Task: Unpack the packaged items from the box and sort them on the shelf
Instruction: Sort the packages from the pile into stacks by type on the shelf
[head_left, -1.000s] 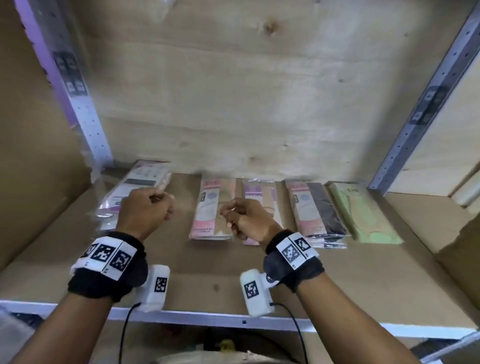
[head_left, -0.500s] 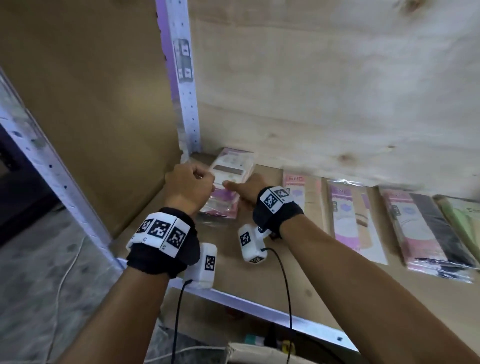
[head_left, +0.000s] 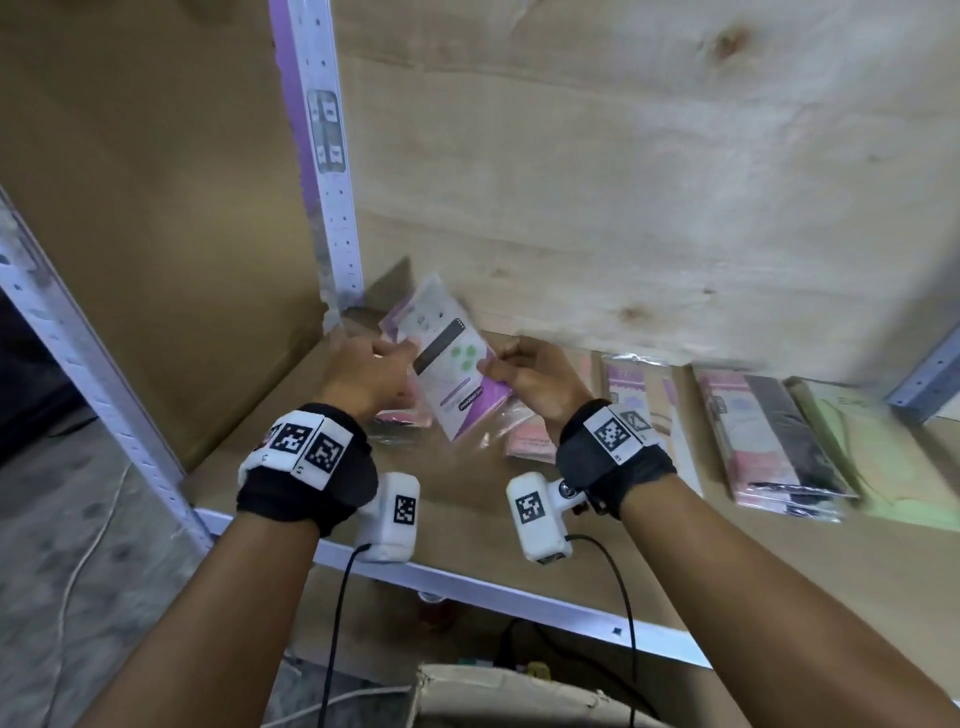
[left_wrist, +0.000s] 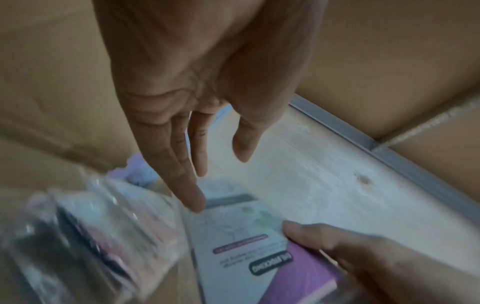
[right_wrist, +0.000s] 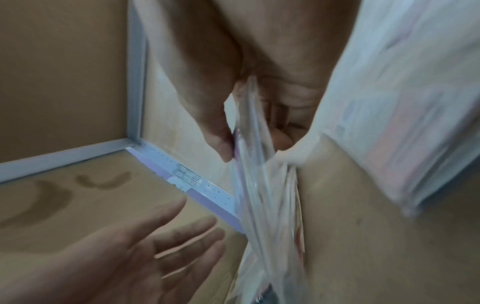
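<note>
A white and purple packet (head_left: 452, 374) in clear wrap is held tilted above the shelf's (head_left: 467, 525) back left corner. My right hand (head_left: 493, 366) pinches its right edge between thumb and fingers; the right wrist view shows the packet (right_wrist: 257, 185) edge-on in that grip. My left hand (head_left: 400, 353) is at its left edge with fingers straight, and in the left wrist view one fingertip (left_wrist: 197, 205) touches the packet (left_wrist: 233, 246). A pink packet (head_left: 405, 418) lies under the left hand.
A row of flat packets lies along the shelf's back: pink (head_left: 530, 441), pale pink (head_left: 639, 400), pink and black (head_left: 763, 436), green (head_left: 878, 457). A perforated metal upright (head_left: 327, 182) stands at the left. A cardboard box (head_left: 493, 691) sits below the shelf edge.
The white and purple packet has come up off the left pile and now tilts in the air. My right hand has taken its edge and my left hand's fingers have straightened.
</note>
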